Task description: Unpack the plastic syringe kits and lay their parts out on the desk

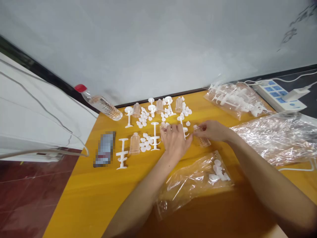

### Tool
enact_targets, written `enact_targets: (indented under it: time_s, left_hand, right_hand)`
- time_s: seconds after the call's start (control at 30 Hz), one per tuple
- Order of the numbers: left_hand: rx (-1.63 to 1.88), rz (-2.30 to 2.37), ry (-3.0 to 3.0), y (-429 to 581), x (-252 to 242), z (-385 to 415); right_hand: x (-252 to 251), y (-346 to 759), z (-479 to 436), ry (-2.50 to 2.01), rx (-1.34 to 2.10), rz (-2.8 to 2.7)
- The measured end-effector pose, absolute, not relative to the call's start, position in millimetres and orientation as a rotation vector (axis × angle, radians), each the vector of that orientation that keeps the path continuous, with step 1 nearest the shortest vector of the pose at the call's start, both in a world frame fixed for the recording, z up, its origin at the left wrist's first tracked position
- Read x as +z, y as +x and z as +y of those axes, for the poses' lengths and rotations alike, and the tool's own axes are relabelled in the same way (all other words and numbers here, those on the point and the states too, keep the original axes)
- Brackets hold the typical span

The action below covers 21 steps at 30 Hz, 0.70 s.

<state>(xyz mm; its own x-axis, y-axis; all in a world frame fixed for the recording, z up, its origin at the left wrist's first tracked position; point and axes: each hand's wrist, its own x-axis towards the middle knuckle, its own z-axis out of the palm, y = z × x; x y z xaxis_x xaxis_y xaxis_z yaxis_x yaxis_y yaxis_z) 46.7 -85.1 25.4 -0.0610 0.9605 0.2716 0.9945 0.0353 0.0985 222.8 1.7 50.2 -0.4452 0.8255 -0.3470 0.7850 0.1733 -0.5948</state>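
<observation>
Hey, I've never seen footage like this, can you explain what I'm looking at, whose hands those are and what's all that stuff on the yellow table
There is one picture, from a camera worn on a person's head, looking forward and down, so both arms reaching in from below are that person's own. The left hand rests among small white plastic stems and white caps. The right hand pinches a small clear ribbed bottle at its neck. They work on a yellow table. More small bottles stand in rows with the white parts. Near the arms lies a clear bag holding a few white caps; another bag of white parts lies farther right. At the far left lies a water bottle with a red cap; at the far right, a power strip.
</observation>
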Motion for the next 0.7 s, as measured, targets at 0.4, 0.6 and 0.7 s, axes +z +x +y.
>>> enact_targets:
  time_s: [0.4, 0.6, 0.7]
  left_hand:
    - [-0.33, -2.0, -2.453, 35.8, 42.8, -19.5]
    - [-0.293, -1.934, -2.547, 45.8, 40.9, 17.7]
    - [-0.38, -1.929, -2.546, 36.3, 51.5, 5.3]
  right_hand:
    - [40.0, 228.9, -3.8, -1.718, 0.975, -2.255]
    - [38.3, 219.8, -0.7, -1.695, 1.007, -2.225]
    - [36.4, 213.9, 2.2, -1.662, 1.031, -2.213]
